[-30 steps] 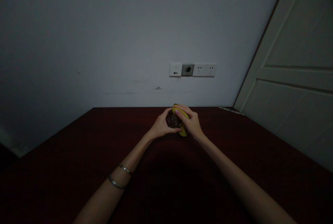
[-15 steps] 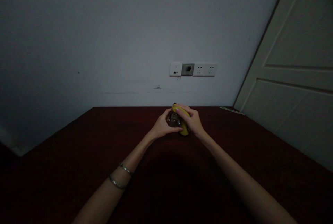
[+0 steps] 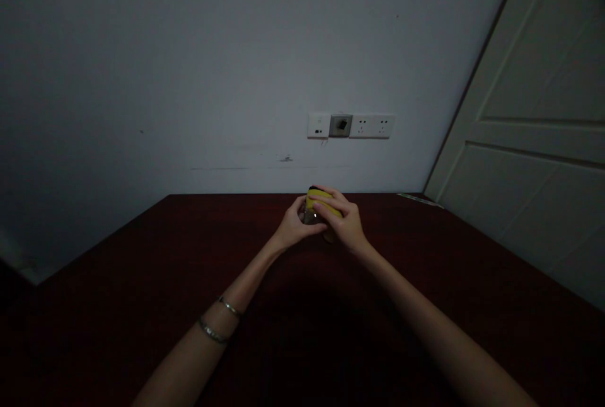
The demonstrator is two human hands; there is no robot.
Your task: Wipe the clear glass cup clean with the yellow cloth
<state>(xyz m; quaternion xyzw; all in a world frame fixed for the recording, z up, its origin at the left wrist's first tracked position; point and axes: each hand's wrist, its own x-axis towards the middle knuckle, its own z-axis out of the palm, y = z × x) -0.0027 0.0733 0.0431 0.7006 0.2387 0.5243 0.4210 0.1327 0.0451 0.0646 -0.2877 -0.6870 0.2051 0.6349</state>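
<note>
Near the table's far edge, my left hand (image 3: 292, 228) is closed around a small clear glass (image 3: 309, 217), mostly covered by fingers; its exact shape is hard to make out in the dim light. My right hand (image 3: 344, 218) grips a yellow sponge (image 3: 319, 200) with a dark upper edge, pressed against the top and right side of the glass. Both hands meet just above the table. Below the right palm, a small pale yellowish bit shows, too dim to identify.
A dark red table (image 3: 227, 256) spreads under both arms. Behind it is a pale wall (image 3: 227, 67) with a row of sockets and a switch (image 3: 350, 126). A panelled door (image 3: 534, 161) stands on the right, with a thin flat strip (image 3: 420, 200) at the table's far right corner.
The sponge has turned and shifted slightly left over the glass, now hiding more of it. The yellow part that showed below the right hand has mostly gone from sight.
</note>
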